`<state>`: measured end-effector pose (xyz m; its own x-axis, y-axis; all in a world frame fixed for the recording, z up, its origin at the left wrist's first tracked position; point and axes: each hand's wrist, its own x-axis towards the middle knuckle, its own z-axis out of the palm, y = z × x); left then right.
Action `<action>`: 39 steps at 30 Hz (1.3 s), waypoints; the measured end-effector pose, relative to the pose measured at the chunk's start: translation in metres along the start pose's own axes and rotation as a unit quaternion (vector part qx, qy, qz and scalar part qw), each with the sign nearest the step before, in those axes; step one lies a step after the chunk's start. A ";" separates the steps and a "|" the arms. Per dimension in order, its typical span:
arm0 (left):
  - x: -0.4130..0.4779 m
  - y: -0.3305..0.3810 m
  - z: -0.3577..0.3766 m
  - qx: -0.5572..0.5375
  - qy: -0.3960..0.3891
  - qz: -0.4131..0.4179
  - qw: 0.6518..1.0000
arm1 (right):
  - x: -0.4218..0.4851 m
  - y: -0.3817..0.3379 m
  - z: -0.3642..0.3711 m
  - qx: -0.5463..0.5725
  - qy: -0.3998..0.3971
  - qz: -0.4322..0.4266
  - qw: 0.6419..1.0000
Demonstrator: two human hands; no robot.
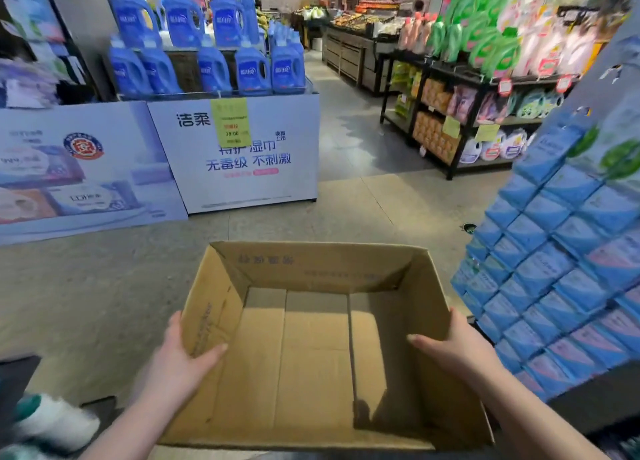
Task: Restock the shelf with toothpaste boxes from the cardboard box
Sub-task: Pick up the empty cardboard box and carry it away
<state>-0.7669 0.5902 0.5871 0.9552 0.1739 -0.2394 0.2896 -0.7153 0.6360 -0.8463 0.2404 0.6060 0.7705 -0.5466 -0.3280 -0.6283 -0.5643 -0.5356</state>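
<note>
An open brown cardboard box (322, 272) is held in front of me above the floor, and its inside shows only bare cardboard. My left hand (183, 355) grips the box's left wall, thumb inside and fingers outside. My right hand (453, 345) grips the right wall the same way. Stacked blue boxes (554, 279) fill a shelf display close on my right; I cannot read whether they are toothpaste.
A display stand (242, 155) with blue detergent jugs (214, 68) stands ahead on the left. Black shelving (450, 141) with packaged goods and green and pink bottles stands ahead on the right. A grey floor aisle (346, 130) runs between them. A white and green item (52, 421) lies at the lower left.
</note>
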 end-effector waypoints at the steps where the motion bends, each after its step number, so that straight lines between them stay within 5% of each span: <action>1: 0.016 0.008 0.003 0.001 0.001 0.000 1.000 | 0.015 -0.007 -0.001 0.004 0.003 -0.001 1.000; 16: 0.319 0.162 0.057 0.043 -0.110 0.087 0.989 | 0.226 -0.109 0.014 0.054 0.062 0.140 0.987; 28: 0.504 0.317 0.157 0.141 -0.202 0.223 0.943 | 0.374 -0.131 0.017 0.078 0.107 0.274 0.953; 39: 0.623 0.457 0.307 0.244 -0.286 0.178 0.909 | 0.549 -0.103 0.008 0.211 0.072 0.382 0.897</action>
<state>-0.0582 0.1644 0.5033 0.7553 -0.4087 -0.5124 -0.2272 -0.8966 0.3802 -0.3580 0.0031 0.4750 0.0914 -0.7655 -0.6369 -0.8472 0.2763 -0.4538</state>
